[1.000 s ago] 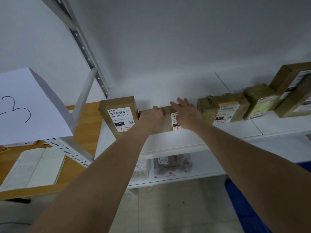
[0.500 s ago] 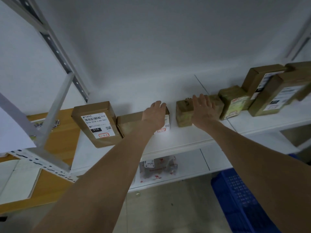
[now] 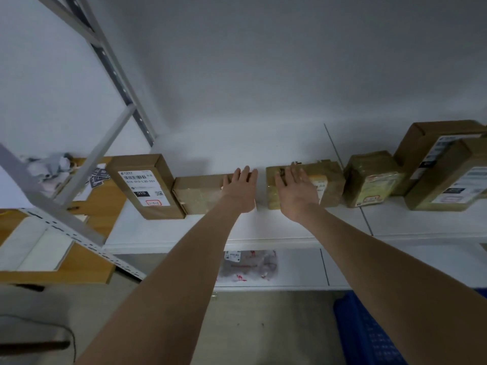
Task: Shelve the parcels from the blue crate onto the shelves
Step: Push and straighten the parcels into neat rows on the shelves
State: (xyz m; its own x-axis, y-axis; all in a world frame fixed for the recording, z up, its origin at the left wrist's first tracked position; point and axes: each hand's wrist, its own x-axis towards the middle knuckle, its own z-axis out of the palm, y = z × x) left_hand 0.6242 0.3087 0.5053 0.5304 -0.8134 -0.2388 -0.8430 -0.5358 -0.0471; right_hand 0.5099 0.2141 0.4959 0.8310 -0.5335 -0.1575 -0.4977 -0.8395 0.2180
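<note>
We find the upper shelf (image 3: 263,233) carrying a single row of parcels set towards its rear edge. The blue crate (image 3: 369,335) shows only a corner, on the floor below the shelf's right part. We cannot tell what it holds.

At the right end of the row stand two large cartons (image 3: 448,177), one overlapping the other. The labelled box (image 3: 147,185) stands upright at the left end, near the shelf's left edge, with the table (image 3: 105,206) beyond it. The tape-wrapped parcel (image 3: 329,185) and the flat carton (image 3: 197,193) occupy the middle, parted by a narrow gap.

The left hand (image 3: 241,188) lies flat on the carton's right end, fingers straight, gripping nothing. The right hand (image 3: 296,191) lies likewise on the parcel's left part, fingers spread, gripping nothing.

Risks, in our judgement:
- The flat carton appears to touch the labelled box, so a leftward push on it could topple that tall box or drive it off the left edge.
- A rightward push on the parcel would pass along the row and could shift the overlapped cartons.
- Flat palms give no hold, so a parcel dragged forward could slip over the front edge.
</note>
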